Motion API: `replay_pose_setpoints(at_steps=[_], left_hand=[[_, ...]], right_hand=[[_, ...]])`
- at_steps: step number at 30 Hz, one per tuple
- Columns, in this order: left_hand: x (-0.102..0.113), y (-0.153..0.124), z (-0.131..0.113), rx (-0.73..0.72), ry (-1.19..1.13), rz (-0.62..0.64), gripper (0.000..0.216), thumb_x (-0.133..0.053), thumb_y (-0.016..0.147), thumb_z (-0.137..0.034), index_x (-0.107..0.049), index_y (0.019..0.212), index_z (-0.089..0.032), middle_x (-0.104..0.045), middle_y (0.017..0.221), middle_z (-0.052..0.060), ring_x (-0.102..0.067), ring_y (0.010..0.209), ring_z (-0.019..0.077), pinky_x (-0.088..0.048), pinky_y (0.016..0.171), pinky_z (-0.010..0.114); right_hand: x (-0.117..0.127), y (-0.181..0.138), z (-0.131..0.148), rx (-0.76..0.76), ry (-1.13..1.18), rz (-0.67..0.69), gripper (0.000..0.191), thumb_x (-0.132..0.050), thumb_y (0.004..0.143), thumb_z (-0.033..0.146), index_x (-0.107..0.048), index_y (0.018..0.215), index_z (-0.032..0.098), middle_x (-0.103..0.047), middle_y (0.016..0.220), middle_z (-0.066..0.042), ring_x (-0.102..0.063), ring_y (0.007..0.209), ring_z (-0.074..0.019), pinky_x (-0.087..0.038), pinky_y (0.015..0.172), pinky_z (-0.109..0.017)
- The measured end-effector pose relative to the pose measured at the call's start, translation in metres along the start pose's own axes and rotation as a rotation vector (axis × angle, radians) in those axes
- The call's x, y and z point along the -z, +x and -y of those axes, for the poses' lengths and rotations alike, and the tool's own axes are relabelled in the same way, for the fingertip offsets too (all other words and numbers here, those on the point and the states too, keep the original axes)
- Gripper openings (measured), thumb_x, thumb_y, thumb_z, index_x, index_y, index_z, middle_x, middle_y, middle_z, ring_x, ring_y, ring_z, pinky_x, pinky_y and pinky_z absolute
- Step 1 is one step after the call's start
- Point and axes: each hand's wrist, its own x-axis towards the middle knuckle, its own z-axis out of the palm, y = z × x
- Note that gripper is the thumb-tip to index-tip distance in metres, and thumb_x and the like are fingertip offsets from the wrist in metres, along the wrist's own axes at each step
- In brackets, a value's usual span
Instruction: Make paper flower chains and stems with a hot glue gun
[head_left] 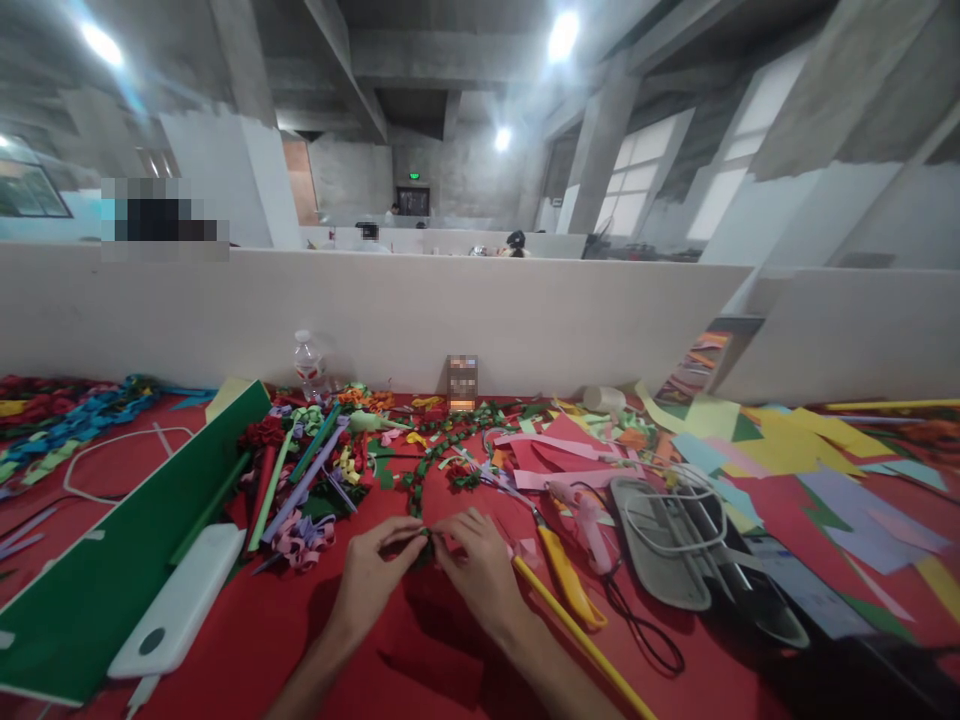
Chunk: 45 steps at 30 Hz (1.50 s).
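Green paper chain point(417, 480): between the fingertips, trailing toward the far edge of the red worktop point(225, 665).
Left hand point(379, 560): thumb and fingers pinching the chain's near end.
Right hand point(478, 565): pinching there too, fingertips close to the left's.
Pink glue gun point(591, 530): right of the hands.
Green board point(120, 560): slanting toward the near left corner.
Clear bottle point(307, 365): by the far edge.

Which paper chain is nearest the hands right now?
The dark green chain, just beyond the left hand and right hand; the blue chain lies far off, left of the green board.
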Motion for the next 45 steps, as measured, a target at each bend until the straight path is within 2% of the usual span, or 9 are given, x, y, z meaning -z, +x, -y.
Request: replay_pose_setpoints(at_steps=[8,11,15,18,25,30,34,39,45], left_hand=[[0.002,-0.002,-0.011,-0.151,0.177,0.007,0.023,-0.069,0.083,-0.034,-0.078,0.101,-0.023,-0.079,0.097,0.006,-0.074,0.086,0.0228,-0.06,0.084,0.032],[0.004,0.0,-0.012,-0.181,0.19,0.037,0.021,-0.067,0.086,-0.033,-0.079,0.099,-0.024,-0.078,0.095,0.006,-0.073,0.085,0.0217,-0.058,0.082,0.03],[0.005,0.002,-0.009,-0.1,0.098,0.005,0.022,-0.067,0.085,-0.037,-0.079,0.095,-0.021,-0.079,0.096,0.007,-0.073,0.089,0.0223,-0.058,0.082,0.029],[0.004,0.002,-0.007,-0.053,0.044,-0.015,0.024,-0.068,0.083,-0.038,-0.078,0.093,-0.019,-0.079,0.094,0.007,-0.073,0.088,0.023,-0.058,0.082,0.03],[0.002,0.001,-0.008,-0.047,0.018,0.002,0.025,-0.069,0.081,-0.039,-0.077,0.093,-0.018,-0.079,0.094,0.008,-0.073,0.09,0.0234,-0.059,0.083,0.031],[0.001,-0.001,-0.007,-0.097,0.035,0.016,0.019,-0.069,0.082,-0.033,-0.077,0.093,-0.019,-0.079,0.092,0.006,-0.074,0.086,0.0217,-0.059,0.082,0.028],[0.001,-0.001,-0.006,-0.105,0.035,0.037,0.018,-0.069,0.083,-0.031,-0.077,0.095,-0.019,-0.079,0.094,0.006,-0.074,0.087,0.0217,-0.059,0.083,0.029],[0.0,0.0,-0.008,-0.079,-0.038,0.024,0.022,-0.069,0.083,-0.032,-0.074,0.099,-0.017,-0.079,0.099,0.008,-0.074,0.094,0.023,-0.059,0.088,0.031],[0.001,0.0,-0.008,-0.072,-0.047,0.046,0.023,-0.07,0.083,-0.032,-0.074,0.1,-0.017,-0.078,0.1,0.008,-0.074,0.095,0.0223,-0.059,0.089,0.031]], right_hand=[[0.005,0.002,0.003,0.093,-0.143,0.006,0.015,-0.057,0.096,0.016,-0.07,0.094,0.023,-0.074,0.088,-0.004,-0.06,0.082,-0.0215,-0.037,0.078,-0.035],[0.008,0.003,0.006,0.044,-0.011,0.012,0.016,-0.056,0.099,0.022,-0.072,0.097,0.024,-0.076,0.092,-0.005,-0.062,0.085,-0.0221,-0.041,0.08,-0.036],[0.013,0.003,0.01,-0.091,0.271,0.01,0.02,-0.054,0.101,0.028,-0.074,0.102,0.024,-0.076,0.095,-0.005,-0.066,0.088,-0.0219,-0.049,0.082,-0.035],[0.016,0.003,0.011,-0.156,0.337,-0.008,0.02,-0.056,0.099,0.028,-0.074,0.104,0.023,-0.076,0.097,-0.006,-0.068,0.091,-0.0224,-0.051,0.082,-0.034],[0.008,0.002,0.005,-0.002,0.135,0.01,0.015,-0.061,0.096,0.025,-0.075,0.101,0.024,-0.076,0.096,-0.006,-0.065,0.09,-0.0226,-0.05,0.081,-0.035],[0.003,-0.001,0.0,0.017,0.061,0.002,0.015,-0.06,0.097,0.023,-0.075,0.098,0.024,-0.076,0.091,-0.005,-0.064,0.085,-0.023,-0.046,0.078,-0.036],[0.009,0.001,0.006,-0.031,0.175,0.01,0.017,-0.059,0.097,0.025,-0.076,0.098,0.024,-0.077,0.092,-0.005,-0.066,0.086,-0.0231,-0.047,0.079,-0.035],[0.015,0.004,0.012,-0.213,0.423,0.038,0.018,-0.062,0.095,0.029,-0.078,0.099,0.024,-0.077,0.087,-0.004,-0.068,0.083,-0.0212,-0.05,0.075,-0.032],[0.013,0.005,0.009,-0.27,0.474,0.036,0.018,-0.065,0.091,0.031,-0.079,0.096,0.022,-0.076,0.083,-0.005,-0.067,0.08,-0.0215,-0.05,0.072,-0.031]])
